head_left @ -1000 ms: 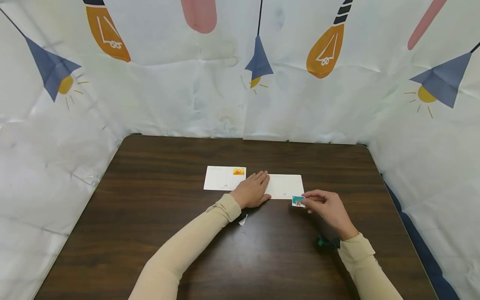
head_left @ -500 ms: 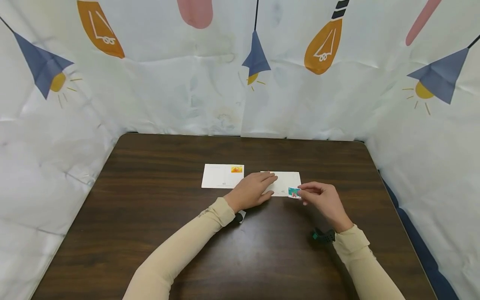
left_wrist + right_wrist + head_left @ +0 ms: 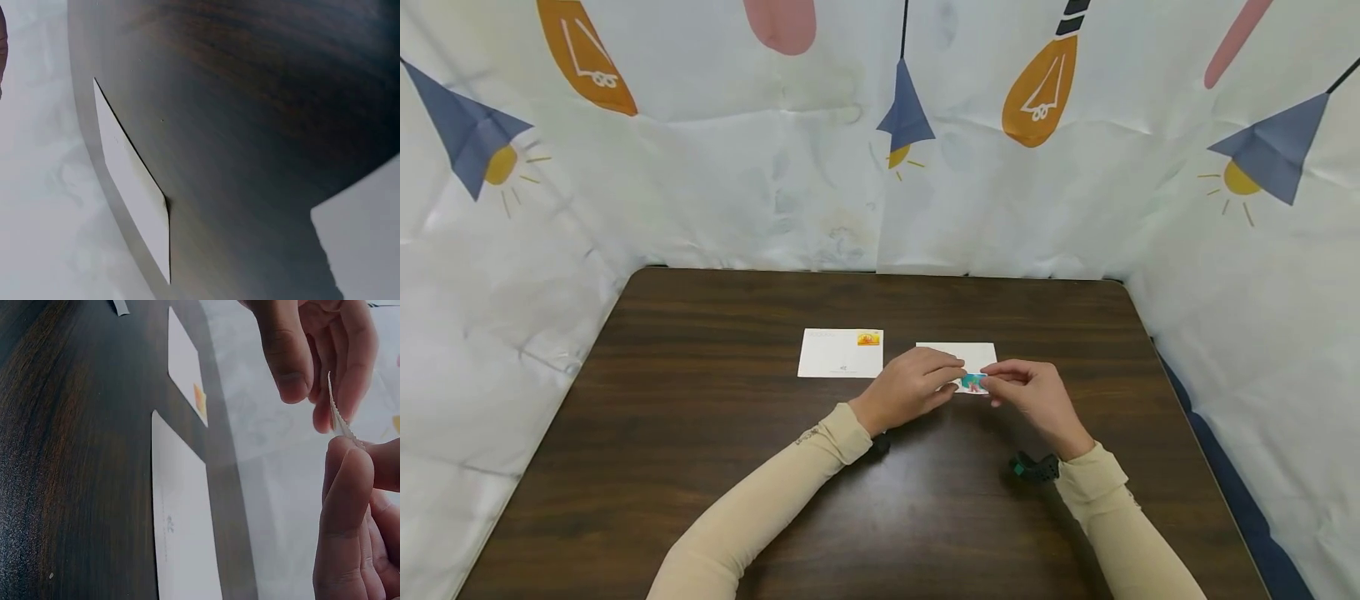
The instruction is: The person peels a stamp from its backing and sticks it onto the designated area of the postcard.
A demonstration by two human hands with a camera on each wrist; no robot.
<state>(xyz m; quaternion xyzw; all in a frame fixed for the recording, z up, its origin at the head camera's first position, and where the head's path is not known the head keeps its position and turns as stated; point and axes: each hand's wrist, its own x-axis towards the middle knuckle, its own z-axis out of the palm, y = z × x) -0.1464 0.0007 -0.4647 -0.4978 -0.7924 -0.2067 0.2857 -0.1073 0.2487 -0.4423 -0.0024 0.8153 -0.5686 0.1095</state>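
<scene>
We see both hands pinching the small teal stamp (image 3: pixel 973 382) above the right envelope (image 3: pixel 977 354); left hand (image 3: pixel 910 387), right hand (image 3: pixel 1030 395).

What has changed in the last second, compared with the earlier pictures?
The right hand carried the small teal stamp leftward, from the near right corner of the right envelope toward the left hand. The left hand lifted its flat fingers off the envelope, curled them and now pinches the stamp together with the right. The left envelope with its orange stamp and the table stayed as they were.
</scene>
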